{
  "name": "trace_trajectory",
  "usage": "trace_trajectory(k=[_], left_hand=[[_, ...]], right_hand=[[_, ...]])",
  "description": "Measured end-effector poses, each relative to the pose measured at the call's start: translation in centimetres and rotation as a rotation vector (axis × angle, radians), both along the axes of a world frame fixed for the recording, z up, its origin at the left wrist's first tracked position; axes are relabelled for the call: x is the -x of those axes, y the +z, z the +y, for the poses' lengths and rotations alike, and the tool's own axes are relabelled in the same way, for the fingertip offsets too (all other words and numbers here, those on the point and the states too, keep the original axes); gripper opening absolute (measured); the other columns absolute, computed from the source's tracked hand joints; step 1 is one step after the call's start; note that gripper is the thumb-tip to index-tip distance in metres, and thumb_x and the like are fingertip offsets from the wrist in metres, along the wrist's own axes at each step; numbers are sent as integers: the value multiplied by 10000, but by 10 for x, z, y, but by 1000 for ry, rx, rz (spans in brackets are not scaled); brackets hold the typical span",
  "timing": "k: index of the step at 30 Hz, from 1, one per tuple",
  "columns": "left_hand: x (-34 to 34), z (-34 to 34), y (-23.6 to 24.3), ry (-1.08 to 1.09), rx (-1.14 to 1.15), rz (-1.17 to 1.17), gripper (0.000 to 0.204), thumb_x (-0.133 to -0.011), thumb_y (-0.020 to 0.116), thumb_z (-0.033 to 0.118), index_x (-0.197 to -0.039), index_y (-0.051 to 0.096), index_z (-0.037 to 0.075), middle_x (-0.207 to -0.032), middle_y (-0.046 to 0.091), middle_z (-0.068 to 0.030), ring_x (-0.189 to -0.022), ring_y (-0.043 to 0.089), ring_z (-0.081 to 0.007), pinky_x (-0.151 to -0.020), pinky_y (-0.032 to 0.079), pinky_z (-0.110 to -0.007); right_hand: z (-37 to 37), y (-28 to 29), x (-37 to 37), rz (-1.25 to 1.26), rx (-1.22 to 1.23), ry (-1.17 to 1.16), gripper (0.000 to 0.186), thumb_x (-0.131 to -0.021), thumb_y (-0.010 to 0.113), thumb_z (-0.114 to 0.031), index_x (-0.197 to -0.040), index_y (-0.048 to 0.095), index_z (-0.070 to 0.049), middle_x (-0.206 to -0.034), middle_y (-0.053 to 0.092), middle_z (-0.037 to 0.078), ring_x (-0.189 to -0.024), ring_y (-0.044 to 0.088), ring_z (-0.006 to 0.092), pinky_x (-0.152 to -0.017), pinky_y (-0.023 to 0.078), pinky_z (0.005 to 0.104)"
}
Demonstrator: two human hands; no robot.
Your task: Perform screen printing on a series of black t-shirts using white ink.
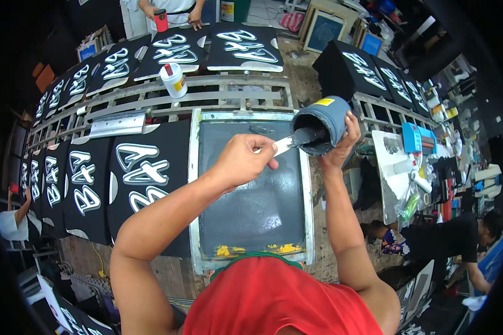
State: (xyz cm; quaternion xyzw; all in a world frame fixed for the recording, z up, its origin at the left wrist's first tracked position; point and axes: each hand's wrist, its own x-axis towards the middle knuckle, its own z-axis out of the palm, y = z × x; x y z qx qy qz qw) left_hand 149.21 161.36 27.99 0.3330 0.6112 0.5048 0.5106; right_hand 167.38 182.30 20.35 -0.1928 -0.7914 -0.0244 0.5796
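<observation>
My left hand is closed round the handle of a white spatula, whose far end is coated in dark ink and reaches into the mouth of a tub. That dark grey tub lies tilted on its side, its opening turned toward my left hand, with black ink coating the inside. My right hand grips the tub from beneath and its right side. Below both hands lies a screen-printing frame with a pale border. Its grey mesh shows a wet-looking shine and yellow smears near the front edge.
Black printed shirts line slatted racks to the left, behind and at back right. A white bottle with red cap and a metal bar rest on the rack. Another person holds a red cup; someone bends at right beside a cluttered table.
</observation>
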Motion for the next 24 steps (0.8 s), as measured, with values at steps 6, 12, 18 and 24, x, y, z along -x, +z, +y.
trace_trajectory(k=[6,12,18,24], left_hand=[[17,-4,-44,-31,14,-192,324,-1002,642,200,-1220,664,-38,-816,686,-77,-478,385,-21,-436,285,-212],[69,-16,-92,-10,69,-271,313,-997,654,196,-1211,660,-33,-818,693,-79,-475,400,-21,-437,293,-198],[134,-25,-95,50,89,-141,287,-973,693,238,-1136,691,2,-796,694,-61,-476,411,-12,-433,294,-190],[186,7,-90,-42,-58,980,233,-893,739,225,-1065,765,68,-984,750,-110,-950,708,-308,-848,528,-394]], right_hand=[[-10,-33,-3,-32,196,-61,917,-638,921,-157,-1393,410,-64,-1424,493,178,-1304,452,388,-1101,343,500],[-19,-80,8,-85,592,-226,938,-602,897,-160,-1397,413,-40,-1350,511,201,-1271,432,425,-1088,359,513],[-16,-119,14,-138,884,-329,926,-589,916,-235,-1364,453,-28,-1304,540,211,-1253,456,428,-1079,373,517],[-18,-138,-9,-199,999,-402,947,-581,938,-263,-1365,462,-28,-1332,533,199,-1262,475,427,-1079,396,527]])
